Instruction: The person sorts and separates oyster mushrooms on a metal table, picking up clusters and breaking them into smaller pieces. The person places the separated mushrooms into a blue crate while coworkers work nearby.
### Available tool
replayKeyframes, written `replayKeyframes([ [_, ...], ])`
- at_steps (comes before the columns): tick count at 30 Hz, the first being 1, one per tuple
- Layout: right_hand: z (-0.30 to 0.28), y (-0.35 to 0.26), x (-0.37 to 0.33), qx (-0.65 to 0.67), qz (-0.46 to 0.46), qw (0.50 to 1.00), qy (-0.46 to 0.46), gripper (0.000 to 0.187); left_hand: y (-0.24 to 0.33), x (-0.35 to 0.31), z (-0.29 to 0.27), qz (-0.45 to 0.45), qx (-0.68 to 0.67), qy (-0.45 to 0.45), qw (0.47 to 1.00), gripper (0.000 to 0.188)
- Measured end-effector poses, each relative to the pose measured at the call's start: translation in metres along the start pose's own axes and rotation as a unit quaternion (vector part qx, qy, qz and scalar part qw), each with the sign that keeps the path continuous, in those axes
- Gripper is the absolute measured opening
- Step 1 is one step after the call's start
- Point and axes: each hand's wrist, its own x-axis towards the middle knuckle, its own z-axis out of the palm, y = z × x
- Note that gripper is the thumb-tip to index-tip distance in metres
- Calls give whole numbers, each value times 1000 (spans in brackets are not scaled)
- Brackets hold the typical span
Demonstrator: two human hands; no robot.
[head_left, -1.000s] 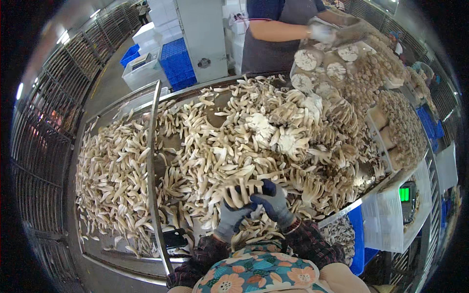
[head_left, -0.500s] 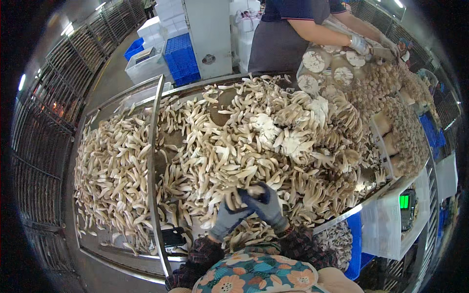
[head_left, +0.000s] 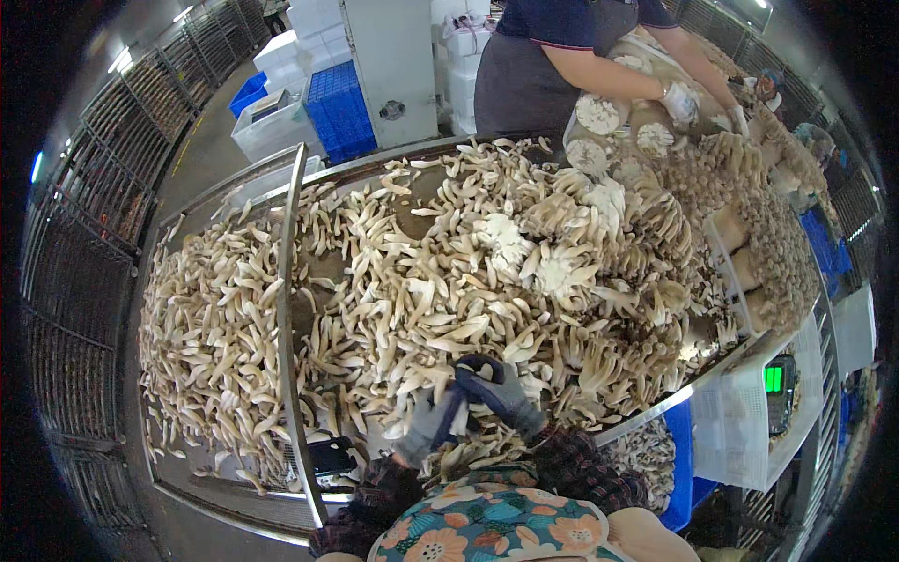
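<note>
Both my hands wear grey gloves with dark blue palms and meet low over a heap of pale mushrooms (head_left: 421, 300) at the table's near edge. My left hand (head_left: 433, 421) is closed, with a whitish mushroom (head_left: 460, 420) showing along its fingers. Curled beside it and touching it, my right hand (head_left: 506, 398) has a pale mushroom piece (head_left: 484, 371) between thumb and fingers. The gloves partly hide both pieces. Joined mushroom clusters (head_left: 562, 267) with white bases lie beyond my hands to the right.
A metal bar (head_left: 288, 309) divides the table, with more loose mushrooms (head_left: 211, 328) left of it. A dark flat device (head_left: 332, 456) lies near the bar. Across the table, a co-worker's gloved hand (head_left: 681, 103) is among bagged clusters. At right stand a blue crate (head_left: 682, 459) and a scale (head_left: 779, 393).
My left hand has dropped slightly nearer to me, and the brownish pieces at its fingertips no longer show. My right hand has stayed about in place. The co-worker's hands have shifted.
</note>
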Motion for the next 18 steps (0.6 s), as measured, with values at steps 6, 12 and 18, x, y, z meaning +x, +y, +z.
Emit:
replayKeyframes([
  [6, 8, 35, 12, -23, -37, 999, 27, 16, -8, -2, -14, -55, 142, 9, 988, 32],
  [12, 12, 2, 27, 51, -29, 997, 56, 20, 10, -2, -18, 32, -100, 25, 994, 54],
  [18, -23, 5, 76, 93, 72, 993, 11, 63, 12, 4, -26, -153, -228, 219, 936, 36],
])
